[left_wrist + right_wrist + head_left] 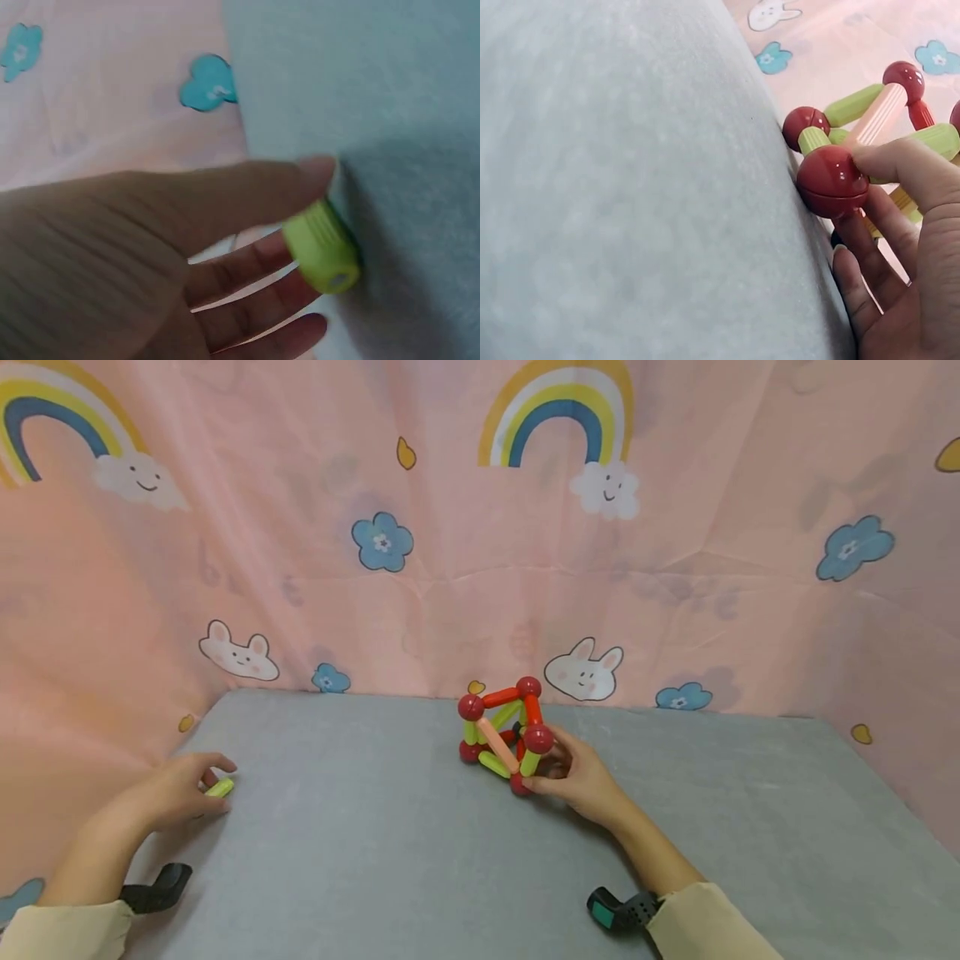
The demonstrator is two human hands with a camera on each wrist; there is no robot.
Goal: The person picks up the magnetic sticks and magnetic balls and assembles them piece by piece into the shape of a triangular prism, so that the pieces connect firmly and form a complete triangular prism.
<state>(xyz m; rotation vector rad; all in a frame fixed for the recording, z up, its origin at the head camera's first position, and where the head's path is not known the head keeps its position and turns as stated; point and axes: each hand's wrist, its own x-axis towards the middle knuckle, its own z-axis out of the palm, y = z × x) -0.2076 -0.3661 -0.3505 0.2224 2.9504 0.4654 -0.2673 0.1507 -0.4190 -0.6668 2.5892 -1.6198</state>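
Note:
A cube-like frame of magnetic rods and balls stands on the grey table toward the back. Its red balls (538,739) join lime-green, red and orange rods, with a pale pink rod (497,745) slanting across one face. My right hand (588,785) grips its near right corner; in the right wrist view the thumb lies by a lower red ball (832,180), fingers curling behind. Far to the left, my left hand (172,792) pinches a loose lime-green magnetic rod (322,251) between thumb and fingers, close over the table. Part of the frame's far side is hidden by its own rods.
The grey table (360,860) ends at a pink curtain (450,610) printed with rainbows, rabbits and flowers, which rises behind it and along the left side. A dark band with a camera mount (157,889) sits at the left wrist, another mount (618,910) at the right.

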